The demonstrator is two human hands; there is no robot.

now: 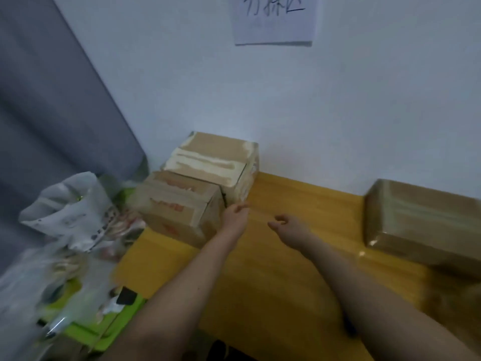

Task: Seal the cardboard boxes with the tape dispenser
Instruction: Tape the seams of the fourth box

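Nearest the camera, two bare forearms reach forward over a yellow wooden table point(273, 282), whose near edge runs diagonally from lower centre up to the left. The right hand point(285, 223) hovers above bare tabletop with loosely curled fingers that hold nothing. The left hand point(235, 213) lies at the right-hand corner of the front cardboard box point(179, 204), its fingertips extended toward the gap between that box and the one behind; motion blur makes it unclear whether they actually touch the cardboard, and nothing is seen in its grasp. The front cardboard box sits at the table's left edge, its long axis running left to right and slightly away, with red print on its top and side that cannot be read. Touching it behind is the rear cardboard box point(216, 157), set against the wall point(338, 113), its top crossed by pale tape strips lying along its long axis. Between the hands and the flat taped box point(421, 222) at the right lies a wide stretch of open tabletop; that box is glossy with tape, lies with its long axis running away toward the wall, and is cut off by the frame's right edge. Off the table's left edge, a blurred heap of plastic bags point(70, 209) and green packaging point(104, 324) is hard to make out. No tape dispenser shows. A paper notice point(273, 22) hangs on the wall, cropped at the top, beside a grey curtain point(52, 100).
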